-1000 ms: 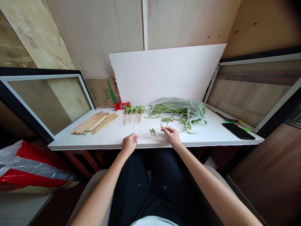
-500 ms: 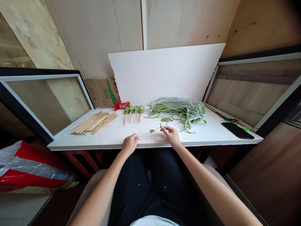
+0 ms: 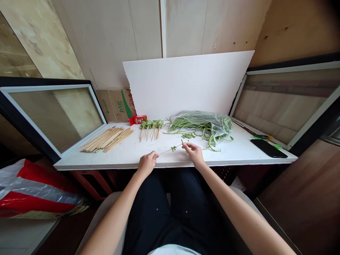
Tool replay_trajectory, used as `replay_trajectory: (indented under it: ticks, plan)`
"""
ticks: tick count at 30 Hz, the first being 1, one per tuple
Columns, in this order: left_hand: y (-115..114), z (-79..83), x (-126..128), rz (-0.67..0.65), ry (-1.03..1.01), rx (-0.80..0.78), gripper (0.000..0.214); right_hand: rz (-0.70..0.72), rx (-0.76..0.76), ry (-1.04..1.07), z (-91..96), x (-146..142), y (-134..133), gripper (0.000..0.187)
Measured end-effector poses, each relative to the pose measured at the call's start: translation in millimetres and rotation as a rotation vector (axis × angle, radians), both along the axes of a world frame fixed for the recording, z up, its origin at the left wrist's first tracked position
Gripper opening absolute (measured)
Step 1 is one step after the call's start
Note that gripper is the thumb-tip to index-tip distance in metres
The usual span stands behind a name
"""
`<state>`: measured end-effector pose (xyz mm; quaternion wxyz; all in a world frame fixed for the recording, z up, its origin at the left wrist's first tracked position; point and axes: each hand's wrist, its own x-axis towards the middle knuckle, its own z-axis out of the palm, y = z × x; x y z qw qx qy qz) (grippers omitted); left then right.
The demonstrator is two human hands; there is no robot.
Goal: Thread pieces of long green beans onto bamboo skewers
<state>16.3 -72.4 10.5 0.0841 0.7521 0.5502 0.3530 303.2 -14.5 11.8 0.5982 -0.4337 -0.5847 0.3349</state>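
Observation:
My left hand [image 3: 148, 163] is closed on the lower end of a thin bamboo skewer [image 3: 165, 152] above the table's front edge. Several short green bean pieces [image 3: 173, 148] are threaded on the skewer. At its far end my right hand [image 3: 194, 154] pinches another green bean piece [image 3: 182, 141] by the skewer's tip. Behind my hands lies a small heap of cut bean pieces [image 3: 188, 135]. Long green beans [image 3: 186, 124] spill from a clear plastic bag [image 3: 221, 122]. Finished bean skewers [image 3: 152, 124] are stacked left of them.
Bare bamboo skewers [image 3: 106, 139] lie in a pile on the left of the white table [image 3: 127, 156]. A red packet [image 3: 139, 119] and a cardboard box [image 3: 114, 105] stand behind. A black phone [image 3: 268, 147] lies at the right, near glass-paned frames.
Both hands have shifted very slightly to the right with the skewer. The grips look the same, and the threaded bean pieces have turned a little.

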Motion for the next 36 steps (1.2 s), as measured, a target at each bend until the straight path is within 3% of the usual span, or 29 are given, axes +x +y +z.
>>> replay_trajectory:
  ticks: [9, 15, 25, 29, 32, 36]
  plan:
    - [-1.6, -0.4, 6.7, 0.011, 0.059, 0.001, 0.025, 0.099, 0.055, -0.07, 5.5, -11.5, -10.6, 0.043]
    - [-0.9, -1.9, 6.7, 0.033, -0.001, 0.074, 0.029, 0.123, 0.02, -0.034, -2.2, -15.9, -10.3, 0.041]
    - [0.6, -6.1, 7.3, -0.012, -0.089, -0.018, 0.026, 0.144, 0.091, -0.122, -0.4, -15.4, -9.2, 0.036]
    - [3.3, -7.0, 4.3, 0.003, -0.155, -0.005, 0.031, 0.121, 0.095, -0.248, 7.4, -0.5, -2.2, 0.038]
    - [6.3, -7.6, 0.4, 0.032, -0.185, 0.001, 0.031, 0.012, 0.059, -0.402, 12.3, 23.9, 7.8, 0.044]
    - [8.4, -8.3, -4.9, 0.067, -0.197, 0.006, 0.028, -0.048, 0.045, -0.54, 17.5, 60.7, 18.8, 0.032]
